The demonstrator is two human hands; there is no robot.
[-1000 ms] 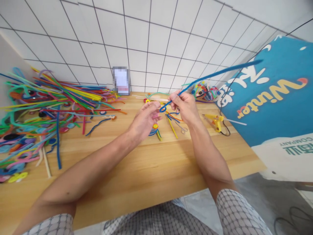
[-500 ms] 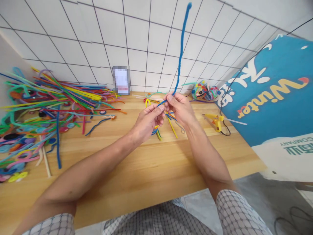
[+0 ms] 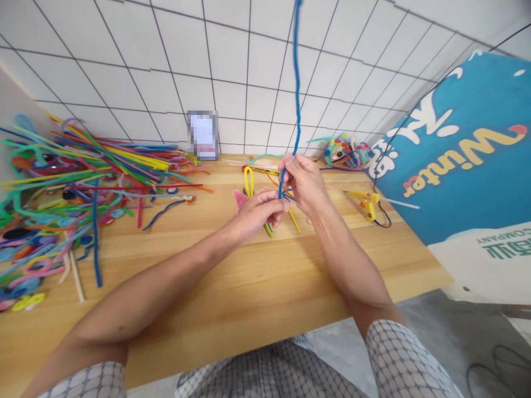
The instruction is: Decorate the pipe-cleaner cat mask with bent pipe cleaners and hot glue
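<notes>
Blue pipe cleaner (image 3: 296, 83), seemingly in hands (image 3: 305, 182).

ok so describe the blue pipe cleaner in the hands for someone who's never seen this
Start at the wooden table, its left end heaped with coloured pipe cleaners. Over the middle, near the far edge, the right hand and left hand pinch one blue pipe cleaner. Unlike those lying flat, it stands straight up in front of the tiled wall, out of the picture's top.
</notes>
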